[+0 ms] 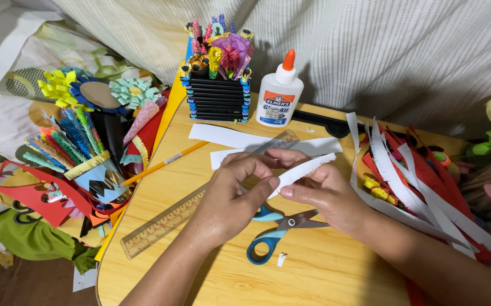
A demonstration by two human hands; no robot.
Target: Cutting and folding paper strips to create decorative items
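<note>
Holding a fringed white paper strip [301, 171] between them, both hands sit low over the middle of the wooden table [336, 272]. The left hand [235, 192] comes in from the lower left, wrist bent, its thumb and forefinger pinched shut on the near end of the strip. The right hand [326, 192] enters from the lower right, palm turned inward, fingers closed on the same strip just beside the left fingertips; the two hands are almost touching. The strip's free end slants up and to the right, clear of the table.

Directly under the hands lie blue-handled scissors [276, 229], blades partly open, and a clear ruler [166, 222] running diagonally toward the lower left. A yellow pencil [163, 164] lies near the table's left edge. Behind the hands are flat white paper pieces [223, 136], then a glue bottle [279, 93] with an orange cap and a black striped holder of paper flowers [218, 85], both standing upright near the back edge.

Cut white and red strips [415, 181] crowd the right side, close to the right forearm. Coloured paper scraps and flowers [81, 147] overhang the left edge. Bare tabletop shows at the front, near the person, bearing only a small white offcut [281, 259].
</note>
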